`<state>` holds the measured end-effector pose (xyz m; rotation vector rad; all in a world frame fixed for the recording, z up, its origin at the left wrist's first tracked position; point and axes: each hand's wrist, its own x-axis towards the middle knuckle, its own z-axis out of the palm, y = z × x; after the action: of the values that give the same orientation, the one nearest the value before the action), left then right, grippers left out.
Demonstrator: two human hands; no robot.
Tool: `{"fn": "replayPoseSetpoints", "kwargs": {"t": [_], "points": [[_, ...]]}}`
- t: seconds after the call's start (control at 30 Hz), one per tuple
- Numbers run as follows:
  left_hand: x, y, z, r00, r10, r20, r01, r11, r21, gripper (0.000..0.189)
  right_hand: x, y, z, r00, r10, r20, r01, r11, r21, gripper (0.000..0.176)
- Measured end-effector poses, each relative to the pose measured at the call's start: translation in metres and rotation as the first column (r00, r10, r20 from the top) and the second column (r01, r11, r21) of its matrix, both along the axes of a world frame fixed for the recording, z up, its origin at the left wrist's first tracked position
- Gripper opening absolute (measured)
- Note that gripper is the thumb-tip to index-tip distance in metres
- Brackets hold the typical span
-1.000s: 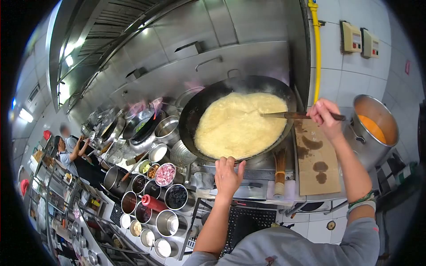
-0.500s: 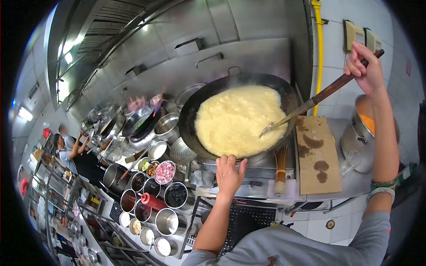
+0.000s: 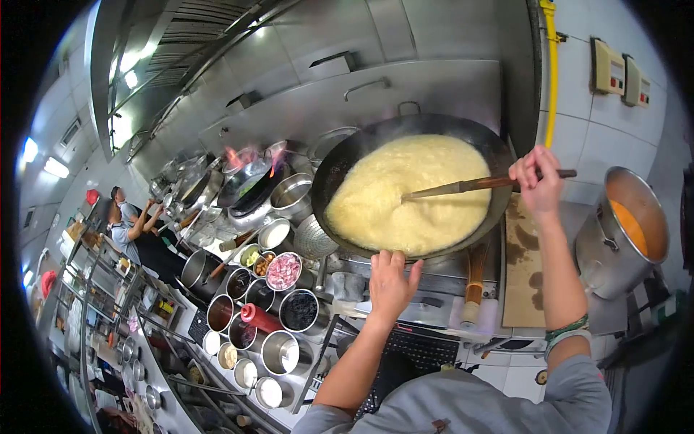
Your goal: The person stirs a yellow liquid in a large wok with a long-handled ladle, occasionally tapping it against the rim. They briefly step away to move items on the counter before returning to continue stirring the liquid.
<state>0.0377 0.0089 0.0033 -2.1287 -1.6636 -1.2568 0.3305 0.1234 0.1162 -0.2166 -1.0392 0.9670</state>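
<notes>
Right hand [image 3: 536, 179] clasps the ladle [image 3: 463, 186]; left hand [image 3: 391, 283] flat beside the wok [image 3: 334, 168].

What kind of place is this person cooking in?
Most likely a restaurant kitchen: a big wok of yellow mix, a long ladle, flames along a steel range, and many seasoning bowls.

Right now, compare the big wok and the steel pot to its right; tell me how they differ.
The wok is wide, shallow and dark; the steel pot is narrower, deep and shiny. The wok holds pale yellow foamy mixture, the steel pot orange liquid. The right hand holds a ladle in the wok, the left hand at its near rim; no hand touches the steel pot. Both are round and uncovered.
</notes>
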Motion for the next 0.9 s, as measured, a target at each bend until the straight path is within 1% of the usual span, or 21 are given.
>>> {"fn": "replayPoseSetpoints", "kwargs": {"t": [0.07, 0.13, 0.2, 0.23, 0.27, 0.3, 0.33, 0.4, 0.5, 0.6, 0.63, 0.67, 0.73, 0.77, 0.8, 0.83, 0.9], "points": [[0.001, 0.0, 0.0, 1.0, 0.007, -0.006, -0.007, 1.0, 0.009, 0.027, -0.024, 0.0, -0.018, 0.999, -0.014, -0.046, 0.015, 1.0, 0.018, 0.033], [0.001, 0.0, 0.001, 1.0, 0.017, -0.017, -0.016, 1.0, 0.006, 0.028, -0.045, -0.003, -0.036, 0.995, -0.092, -0.032, 0.092, 0.996, -0.01, 0.034], [0.001, -0.002, 0.002, 0.999, 0.029, -0.032, -0.029, 1.0, -0.005, 0.029, -0.067, -0.007, -0.053, 0.985, -0.173, 0.011, 0.173, 0.984, 0.031, 0.035], [0.001, -0.002, 0.002, 0.999, 0.029, -0.034, -0.029, 1.0, -0.007, 0.029, -0.078, -0.012, -0.061, 0.981, -0.193, 0.033, 0.192, 0.981, 0.027, 0.034], [0.001, -0.002, 0.001, 0.999, 0.028, -0.035, -0.028, 1.0, -0.007, 0.029, -0.087, -0.018, -0.068, 0.966, -0.236, 0.101, 0.227, 0.969, 0.097, 0.032], [0.001, -0.001, 0.001, 0.999, 0.026, -0.036, -0.027, 1.0, -0.006, 0.03, -0.096, -0.027, -0.074, 0.946, -0.263, 0.191, 0.257, 0.965, 0.053, 0.032], [0.001, -0.002, 0.0, 0.999, 0.028, -0.038, -0.028, 1.0, -0.004, 0.03, -0.1, -0.02, -0.09, 0.921, -0.291, 0.26, 0.25, 0.951, 0.181, 0.03], [0.001, -0.003, 0.0, 0.999, 0.029, -0.039, -0.029, 1.0, 0.001, 0.03, -0.11, -0.026, -0.101, 0.862, -0.256, 0.438, 0.189, 0.963, 0.192, 0.025], [0.0, -0.002, -0.004, 0.999, 0.019, -0.042, -0.017, 0.999, 0.041, 0.031, -0.115, -0.016, -0.103, 0.756, -0.405, 0.514, 0.151, 0.872, 0.466, 0.018], [-0.002, -0.005, -0.003, 0.999, 0.018, -0.032, -0.017, 0.999, 0.031, 0.03, -0.098, -0.01, -0.103, 0.723, -0.393, 0.567, 0.135, 0.887, 0.442, 0.015], [-0.002, -0.006, -0.002, 0.999, 0.018, -0.027, -0.017, 0.999, 0.038, 0.03, -0.092, -0.005, -0.102, 0.733, -0.427, 0.531, 0.161, 0.866, 0.473, 0.017], [-0.002, -0.006, -0.001, 1.0, 0.015, -0.022, -0.014, 0.999, 0.043, 0.03, -0.081, -0.007, -0.097, 0.72, -0.406, 0.563, 0.185, 0.894, 0.408, 0.022], [-0.001, -0.008, -0.002, 1.0, 0.014, -0.012, -0.013, 0.999, 0.048, 0.029, -0.062, -0.014, -0.084, 0.742, -0.327, 0.586, 0.244, 0.945, 0.218, 0.029], [-0.002, -0.007, -0.004, 1.0, 0.017, -0.01, -0.016, 0.999, 0.05, 0.029, -0.051, -0.02, -0.073, 0.734, -0.333, 0.593, 0.283, 0.942, 0.178, 0.032], [-0.002, -0.008, -0.004, 1.0, 0.02, -0.01, -0.02, 0.998, 0.054, 0.028, -0.042, -0.023, -0.064, 0.727, -0.338, 0.598, 0.322, 0.937, 0.139, 0.036], [-0.002, -0.009, -0.003, 1.0, 0.025, -0.006, -0.024, 0.999, 0.041, 0.028, -0.027, -0.017, -0.059, 0.703, -0.384, 0.599, 0.312, 0.923, 0.225, 0.039], [-0.001, -0.01, -0.001, 1.0, 0.031, -0.001, -0.031, 0.999, 0.016, 0.028, -0.009, -0.025, -0.036, 0.729, -0.344, 0.592, 0.312, 0.937, 0.16, 0.038]]}}
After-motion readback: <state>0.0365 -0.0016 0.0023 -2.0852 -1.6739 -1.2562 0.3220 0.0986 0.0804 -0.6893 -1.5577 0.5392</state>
